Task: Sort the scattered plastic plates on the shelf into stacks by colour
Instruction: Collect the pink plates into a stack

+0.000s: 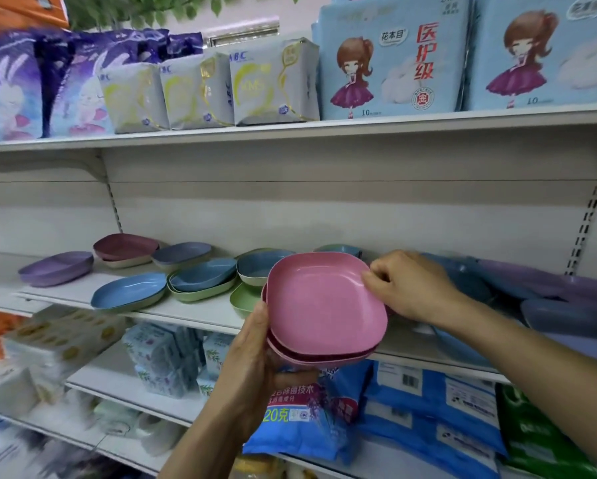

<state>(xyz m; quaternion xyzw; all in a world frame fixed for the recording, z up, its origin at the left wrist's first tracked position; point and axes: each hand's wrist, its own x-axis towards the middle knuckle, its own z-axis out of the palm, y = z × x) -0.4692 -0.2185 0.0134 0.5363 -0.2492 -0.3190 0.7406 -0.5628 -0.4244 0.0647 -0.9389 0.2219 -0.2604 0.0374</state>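
Note:
A small stack of pink plates (pixel 324 309) is tilted toward me in front of the middle shelf (pixel 193 311). My left hand (pixel 255 361) grips the stack from below at its left edge. My right hand (pixel 404 285) pinches the right rim of the top pink plate. Loose plates lie on the shelf behind: a purple one (pixel 57 267) at far left, a maroon one (pixel 124 247), blue ones (pixel 129 290) and green ones (pixel 200 293) nested together. More purple and blue plates (pixel 566 312) sit at the right, partly hidden by my right arm.
The upper shelf (pixel 290 131) holds packets of hygiene products. Lower shelves carry tissue packs (pixel 162 357) and blue bags (pixel 428 409). The shelf's back panel stands close behind the plates.

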